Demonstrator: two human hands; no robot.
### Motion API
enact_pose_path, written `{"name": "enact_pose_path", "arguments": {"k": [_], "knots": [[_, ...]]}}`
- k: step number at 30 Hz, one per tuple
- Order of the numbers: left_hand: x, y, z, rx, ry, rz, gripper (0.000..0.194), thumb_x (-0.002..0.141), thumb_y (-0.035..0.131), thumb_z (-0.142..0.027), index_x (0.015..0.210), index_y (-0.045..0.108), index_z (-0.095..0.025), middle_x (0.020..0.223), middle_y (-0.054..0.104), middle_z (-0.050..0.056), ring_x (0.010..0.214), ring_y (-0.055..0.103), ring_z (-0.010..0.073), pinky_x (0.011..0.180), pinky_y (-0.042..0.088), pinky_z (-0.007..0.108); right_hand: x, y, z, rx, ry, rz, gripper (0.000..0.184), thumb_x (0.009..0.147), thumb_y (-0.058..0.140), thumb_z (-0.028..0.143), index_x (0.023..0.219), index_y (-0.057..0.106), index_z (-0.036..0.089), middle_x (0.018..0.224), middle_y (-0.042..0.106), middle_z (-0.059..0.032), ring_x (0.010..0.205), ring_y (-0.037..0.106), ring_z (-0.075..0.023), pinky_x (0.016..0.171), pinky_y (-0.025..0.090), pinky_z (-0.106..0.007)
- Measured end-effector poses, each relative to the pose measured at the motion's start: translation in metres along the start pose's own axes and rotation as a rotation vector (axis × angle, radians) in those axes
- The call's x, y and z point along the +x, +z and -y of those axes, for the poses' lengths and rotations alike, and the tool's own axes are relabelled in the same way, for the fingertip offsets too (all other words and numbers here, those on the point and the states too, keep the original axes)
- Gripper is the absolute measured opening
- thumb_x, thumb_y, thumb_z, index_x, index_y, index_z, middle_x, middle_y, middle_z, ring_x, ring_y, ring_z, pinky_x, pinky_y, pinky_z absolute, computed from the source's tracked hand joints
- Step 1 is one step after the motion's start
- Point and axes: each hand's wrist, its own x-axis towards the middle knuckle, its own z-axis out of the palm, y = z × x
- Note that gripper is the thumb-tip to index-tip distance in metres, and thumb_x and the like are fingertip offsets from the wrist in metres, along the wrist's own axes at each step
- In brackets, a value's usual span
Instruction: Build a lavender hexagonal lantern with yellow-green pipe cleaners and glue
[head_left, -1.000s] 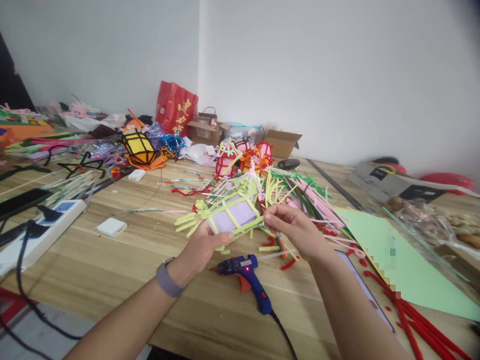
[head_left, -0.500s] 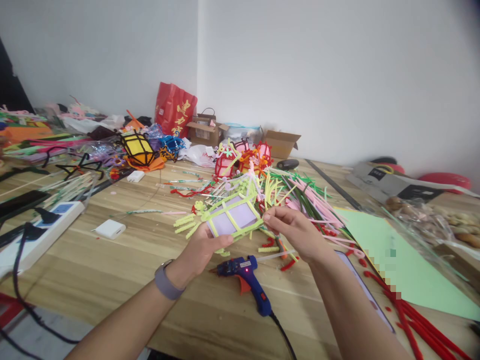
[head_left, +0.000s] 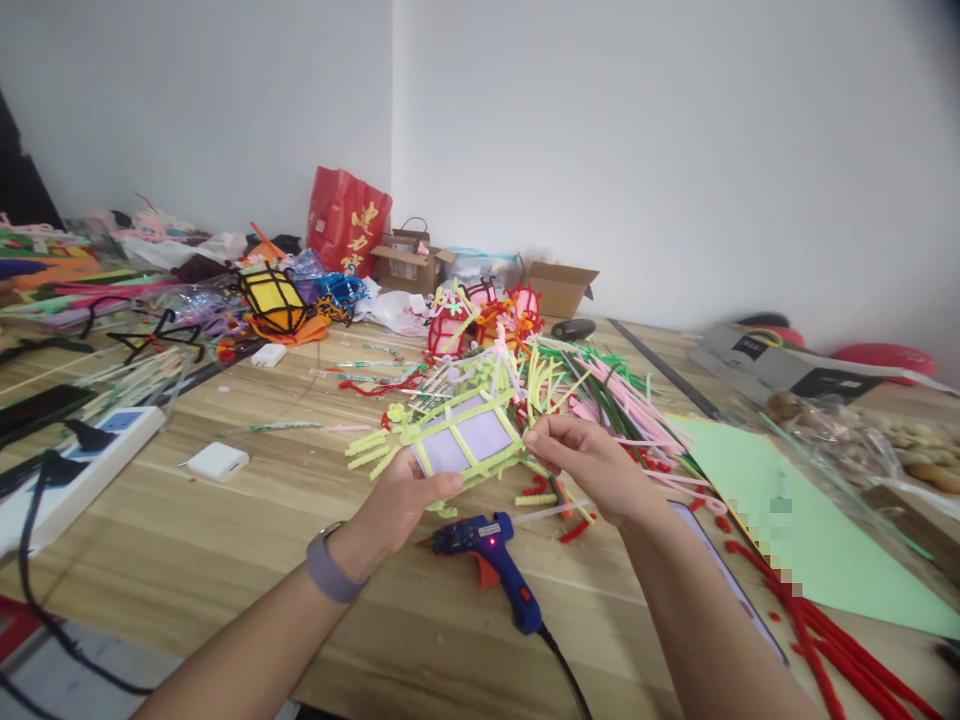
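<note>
Over the tabletop point(head_left: 390, 640), between its near and far edges, 1 green-framed lantern point(head_left: 489, 432) was gripped in the left hand point(head_left: 401, 502). The right hand point(head_left: 583, 458) pinched its right end. Light, steady pressure appeared advisable against bending.

At the back, by the pale wall point(head_left: 637, 150), a red bag point(head_left: 341, 215) with yellow lettering, just beside an open cardboard box point(head_left: 424, 272); farther right, another carton point(head_left: 559, 292); at left, a white power strip point(head_left: 127, 450), near a white adapter point(head_left: 217, 461).
</note>
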Motion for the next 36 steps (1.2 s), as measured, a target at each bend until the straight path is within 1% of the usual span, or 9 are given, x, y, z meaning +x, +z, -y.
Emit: {"name": "enact_pose_path", "arguments": {"k": [4, 9, 11, 15, 20, 23, 28, 31, 36], "knots": [[-0.001, 0.001, -0.001, -0.013, 0.003, -0.004, 0.046, 0.06, 0.08, -0.026, 0.105, 0.072, -0.02, 0.108, 0.074, 0.008, 0.108, 0.065, 0.0304, 0.098, 0.048, 0.041, 0.0, 0.001, 0.003, 0.023, 0.0, -0.027, 0.044, 0.072, 0.064, 0.059, 0.061, 0.046, 0.02, 0.055, 0.037, 0.0068, 0.052, 0.029, -0.0086, 0.049, 0.024, -0.023], [-0.001, 0.001, -0.003, -0.026, -0.027, -0.076, 0.043, 0.054, 0.082, -0.023, 0.096, 0.074, -0.018, 0.101, 0.076, 0.008, 0.102, 0.067, 0.0302, 0.096, 0.049, 0.041, 0.001, 0.003, 0.005, 0.074, -0.064, -0.058, 0.036, 0.07, 0.068, 0.053, 0.08, 0.06, 0.019, 0.07, 0.056, 0.0017, 0.063, 0.047, -0.0122, 0.058, 0.037, -0.025], [-0.001, 0.0, -0.003, -0.015, -0.043, -0.115, 0.044, 0.053, 0.083, -0.023, 0.096, 0.074, -0.019, 0.099, 0.076, 0.007, 0.099, 0.068, 0.0296, 0.094, 0.05, 0.041, 0.001, 0.003, 0.004, 0.097, -0.074, -0.042, 0.034, 0.071, 0.068, 0.051, 0.081, 0.063, 0.019, 0.072, 0.058, 0.0011, 0.065, 0.05, -0.0127, 0.061, 0.04, -0.026], [-0.001, -0.002, -0.002, -0.005, -0.046, -0.132, 0.056, 0.052, 0.084, -0.024, 0.106, 0.071, -0.018, 0.1, 0.076, 0.008, 0.099, 0.068, 0.0297, 0.095, 0.049, 0.041, 0.0, 0.004, 0.001, 0.137, -0.082, -0.036, 0.031, 0.072, 0.068, 0.048, 0.074, 0.062, 0.018, 0.069, 0.057, 0.0021, 0.064, 0.05, -0.0117, 0.063, 0.04, -0.026], [-0.002, -0.005, 0.0, -0.004, -0.06, -0.153, 0.061, 0.052, 0.084, -0.023, 0.111, 0.069, -0.019, 0.099, 0.076, 0.008, 0.097, 0.069, 0.0288, 0.091, 0.05, 0.039, 0.0, 0.004, 0.002, 0.132, -0.071, -0.023, 0.029, 0.072, 0.067, 0.047, 0.075, 0.064, 0.018, 0.069, 0.058, 0.0018, 0.064, 0.049, -0.012, 0.063, 0.04, -0.026], [-0.002, -0.005, -0.001, -0.006, -0.069, -0.145, 0.065, 0.052, 0.084, -0.023, 0.115, 0.068, -0.019, 0.1, 0.076, 0.008, 0.096, 0.069, 0.0284, 0.089, 0.051, 0.038, 0.0, 0.004, 0.002, 0.133, -0.077, -0.033, 0.029, 0.072, 0.067, 0.047, 0.072, 0.063, 0.018, 0.068, 0.057, 0.0019, 0.063, 0.048, -0.0118, 0.063, 0.039, -0.026], [-0.003, -0.004, -0.001, -0.023, -0.061, -0.102, 0.062, 0.054, 0.083, -0.021, 0.114, 0.068, -0.018, 0.101, 0.076, 0.008, 0.097, 0.069, 0.0278, 0.087, 0.052, 0.035, 0.0, 0.007, 0.0, 0.2, -0.1, -0.031, 0.029, 0.074, 0.068, 0.044, 0.066, 0.06, 0.017, 0.063, 0.051, 0.0041, 0.058, 0.04, -0.0092, 0.06, 0.034, -0.024], [-0.002, -0.003, -0.001, -0.038, -0.055, -0.076, 0.06, 0.056, 0.082, -0.021, 0.114, 0.068, -0.017, 0.103, 0.076, 0.009, 0.098, 0.069, 0.0284, 0.087, 0.052, 0.036, 0.002, 0.009, -0.003, 0.262, -0.092, -0.035, 0.032, 0.072, 0.07, 0.046, 0.064, 0.059, 0.018, 0.06, 0.048, 0.0049, 0.056, 0.037, -0.0087, 0.058, 0.032, -0.024], [-0.002, -0.002, -0.002, -0.062, -0.05, -0.055, 0.06, 0.057, 0.082, -0.02, 0.115, 0.068, -0.017, 0.103, 0.075, 0.009, 0.099, 0.069, 0.0276, 0.087, 0.052, 0.033, 0.005, 0.011, -0.009, 0.337, -0.081, -0.061, 0.033, 0.069, 0.074, 0.047, 0.063, 0.06, 0.018, 0.063, 0.051, 0.0035, 0.059, 0.039, -0.01, 0.059, 0.032, -0.025]]}}
